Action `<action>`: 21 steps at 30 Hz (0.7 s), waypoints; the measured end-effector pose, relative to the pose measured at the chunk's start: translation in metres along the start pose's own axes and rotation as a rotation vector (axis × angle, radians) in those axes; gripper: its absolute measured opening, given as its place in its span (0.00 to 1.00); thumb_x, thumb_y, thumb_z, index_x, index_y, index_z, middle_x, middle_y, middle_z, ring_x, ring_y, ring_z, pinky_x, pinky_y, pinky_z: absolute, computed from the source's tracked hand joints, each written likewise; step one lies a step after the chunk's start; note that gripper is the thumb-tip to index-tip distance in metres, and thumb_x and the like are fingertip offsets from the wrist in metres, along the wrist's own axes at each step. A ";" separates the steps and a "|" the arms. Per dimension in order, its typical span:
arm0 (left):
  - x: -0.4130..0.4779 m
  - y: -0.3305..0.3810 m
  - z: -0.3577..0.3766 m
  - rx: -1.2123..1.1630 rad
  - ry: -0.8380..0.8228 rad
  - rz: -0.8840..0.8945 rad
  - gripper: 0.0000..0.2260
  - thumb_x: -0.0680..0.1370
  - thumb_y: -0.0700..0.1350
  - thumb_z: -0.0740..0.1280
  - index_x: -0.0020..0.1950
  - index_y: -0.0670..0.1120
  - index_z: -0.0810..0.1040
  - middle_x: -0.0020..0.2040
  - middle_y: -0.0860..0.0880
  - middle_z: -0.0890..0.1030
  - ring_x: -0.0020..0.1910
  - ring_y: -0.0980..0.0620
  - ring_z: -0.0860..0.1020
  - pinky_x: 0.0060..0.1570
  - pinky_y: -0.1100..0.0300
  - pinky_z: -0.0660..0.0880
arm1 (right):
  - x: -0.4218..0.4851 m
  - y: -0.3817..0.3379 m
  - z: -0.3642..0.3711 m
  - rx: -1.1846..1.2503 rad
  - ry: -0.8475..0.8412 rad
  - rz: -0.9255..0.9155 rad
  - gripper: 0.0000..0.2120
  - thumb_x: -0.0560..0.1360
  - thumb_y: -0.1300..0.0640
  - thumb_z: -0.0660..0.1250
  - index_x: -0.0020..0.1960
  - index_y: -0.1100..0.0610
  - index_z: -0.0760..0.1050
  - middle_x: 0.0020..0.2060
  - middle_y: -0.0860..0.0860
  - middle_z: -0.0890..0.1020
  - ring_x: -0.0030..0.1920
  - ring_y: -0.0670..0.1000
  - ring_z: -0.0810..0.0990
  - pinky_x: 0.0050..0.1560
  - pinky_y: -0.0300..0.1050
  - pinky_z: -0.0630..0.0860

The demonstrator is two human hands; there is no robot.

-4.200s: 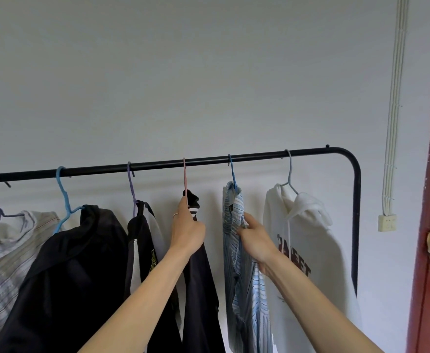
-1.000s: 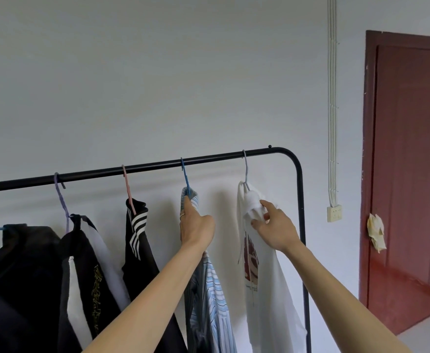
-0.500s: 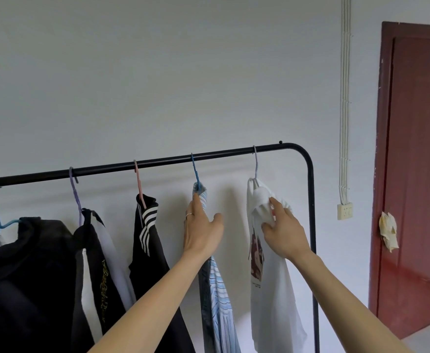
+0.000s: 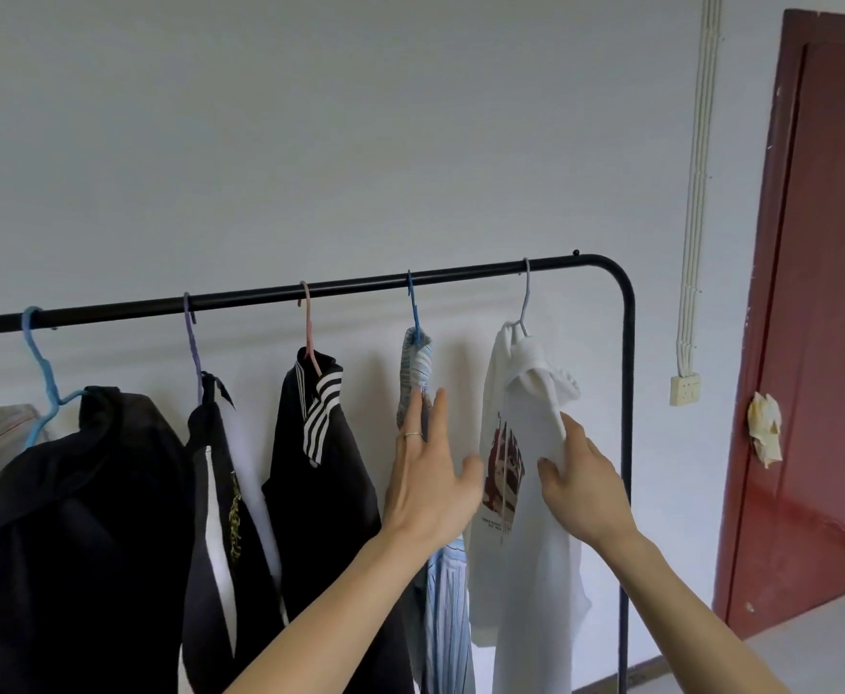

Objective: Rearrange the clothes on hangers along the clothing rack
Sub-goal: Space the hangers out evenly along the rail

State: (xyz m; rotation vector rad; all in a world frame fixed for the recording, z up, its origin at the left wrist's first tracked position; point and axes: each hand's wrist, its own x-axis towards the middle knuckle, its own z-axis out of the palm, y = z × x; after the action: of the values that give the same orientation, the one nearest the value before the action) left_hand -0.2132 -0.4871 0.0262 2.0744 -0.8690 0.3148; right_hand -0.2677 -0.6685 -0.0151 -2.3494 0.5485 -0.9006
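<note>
left hand (image 4: 430, 485) spread wide, touching shirt (image 4: 416, 363) | right hand (image 4: 580, 485) pinching hoodie (image 4: 530, 568) | both garments hanging at right end of rack (image 4: 360, 288)

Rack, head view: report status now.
Left grip open, fingers flat on striped shirt. Right grip pinches hoodie below its hood. Both hang on rack, hoodie last before the bend.

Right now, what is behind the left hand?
The blue striped shirt hangs there from its blue hanger; collar above and lower part below the left hand show. Its middle is covered by the hand. The right hand pinches the white hoodie beside it.
</note>
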 end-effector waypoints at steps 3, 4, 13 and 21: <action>-0.010 -0.003 0.001 0.079 0.009 0.030 0.34 0.78 0.52 0.59 0.79 0.57 0.43 0.78 0.60 0.36 0.78 0.51 0.46 0.73 0.49 0.61 | -0.005 -0.002 -0.005 -0.036 0.010 -0.006 0.28 0.78 0.57 0.60 0.75 0.54 0.57 0.56 0.56 0.78 0.44 0.57 0.77 0.41 0.48 0.72; -0.014 -0.003 0.002 0.107 0.016 0.030 0.34 0.78 0.52 0.59 0.79 0.57 0.43 0.78 0.59 0.36 0.78 0.50 0.46 0.72 0.48 0.61 | -0.006 -0.002 -0.006 -0.042 0.003 -0.011 0.28 0.77 0.57 0.61 0.75 0.55 0.57 0.55 0.56 0.79 0.43 0.57 0.76 0.41 0.48 0.72; -0.027 0.009 0.019 0.175 0.114 0.018 0.37 0.77 0.45 0.61 0.79 0.54 0.43 0.79 0.55 0.41 0.78 0.52 0.51 0.72 0.57 0.62 | -0.013 0.022 -0.017 -0.026 -0.113 -0.041 0.28 0.77 0.56 0.61 0.74 0.56 0.57 0.53 0.55 0.79 0.42 0.57 0.77 0.39 0.48 0.72; -0.030 0.027 0.045 0.236 0.207 -0.076 0.35 0.78 0.44 0.60 0.79 0.52 0.42 0.80 0.54 0.42 0.77 0.53 0.53 0.68 0.63 0.60 | -0.011 0.048 -0.031 0.016 -0.216 -0.145 0.31 0.77 0.55 0.64 0.76 0.55 0.57 0.57 0.55 0.78 0.48 0.58 0.79 0.47 0.51 0.77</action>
State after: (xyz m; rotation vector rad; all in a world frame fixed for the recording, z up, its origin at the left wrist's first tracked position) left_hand -0.2569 -0.5191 0.0002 2.2365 -0.6523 0.6043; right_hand -0.3052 -0.7100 -0.0316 -2.4572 0.2861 -0.6974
